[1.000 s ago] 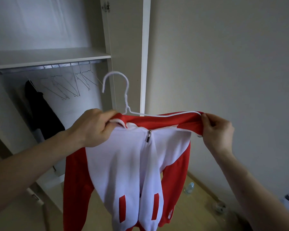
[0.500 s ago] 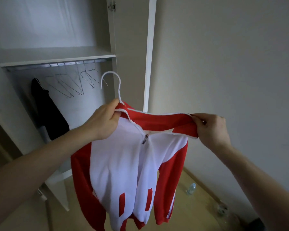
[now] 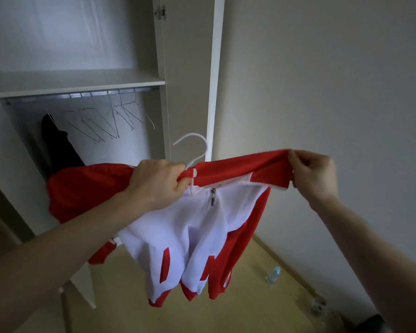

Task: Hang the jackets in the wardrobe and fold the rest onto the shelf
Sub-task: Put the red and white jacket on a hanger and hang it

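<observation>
Left hand (image 3: 157, 182) gripping jacket (image 3: 192, 227) collar and hanger (image 3: 192, 150) neck; right hand (image 3: 312, 174) pinching right shoulder; hanger lying left-right, hook up; rail (image 3: 82, 94) far left, nearer left hand.

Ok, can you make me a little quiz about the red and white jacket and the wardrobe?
1. True or false: the red and white jacket already hangs on the rail.
2. Which hand grips the jacket right beside the white hanger hook? A) left hand B) right hand
3. Fill in: the garment already hanging in the wardrobe is ____ in colour.

Key
1. False: both hands hold it up in front of the wardrobe.
2. A; the right hand pinches the far shoulder.
3. Black: the black garment hangs at the rail's left end, beside the empty hangers.
</observation>
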Demonstrator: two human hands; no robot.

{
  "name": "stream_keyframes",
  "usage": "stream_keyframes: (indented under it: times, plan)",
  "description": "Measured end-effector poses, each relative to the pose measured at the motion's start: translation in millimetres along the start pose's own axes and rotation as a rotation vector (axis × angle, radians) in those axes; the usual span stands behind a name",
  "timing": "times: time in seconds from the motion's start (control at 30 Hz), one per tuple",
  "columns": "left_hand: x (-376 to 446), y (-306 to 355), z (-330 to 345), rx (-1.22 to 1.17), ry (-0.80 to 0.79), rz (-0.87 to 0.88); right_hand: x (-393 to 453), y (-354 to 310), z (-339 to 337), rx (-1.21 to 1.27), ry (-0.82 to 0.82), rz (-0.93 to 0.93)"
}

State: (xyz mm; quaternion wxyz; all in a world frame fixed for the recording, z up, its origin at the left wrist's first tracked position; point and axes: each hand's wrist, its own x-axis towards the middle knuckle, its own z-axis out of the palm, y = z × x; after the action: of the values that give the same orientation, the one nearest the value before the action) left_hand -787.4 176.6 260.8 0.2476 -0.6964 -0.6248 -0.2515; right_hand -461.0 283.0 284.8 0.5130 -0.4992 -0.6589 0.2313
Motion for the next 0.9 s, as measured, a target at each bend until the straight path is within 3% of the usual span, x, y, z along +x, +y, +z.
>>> stream_keyframes:
  times: [0.17,0.37,0.43,0.5,0.57,0.7,0.8,0.9]
  plan:
    - [21,2,7,-0.276,-0.204,-0.300,-5,-44,21,-0.014,-0.252,-0.137]
    - [19,19,12,-0.574,-0.374,-0.394,-10,-58,60,-0.124,-0.436,-0.072]
    - [17,23,13,-0.603,-0.381,-0.409,-10,-59,67,-0.009,-0.549,0.026]
    - [14,25,14,-0.621,-0.368,-0.419,-12,-60,67,0.277,-0.665,0.149]
    - [11,22,13,-0.666,-0.342,-0.453,-11,-51,59,0.358,-0.539,0.138]
    - [4,17,14,-0.745,-0.290,-0.525,-33,-7,40,0.123,-0.128,0.090]
    - [2,20,15,-0.746,-0.273,-0.529,-73,30,47,0.153,-0.040,0.304]
    - [1,22,18,-0.757,-0.274,-0.525,-112,50,61,0.266,-0.079,0.402]
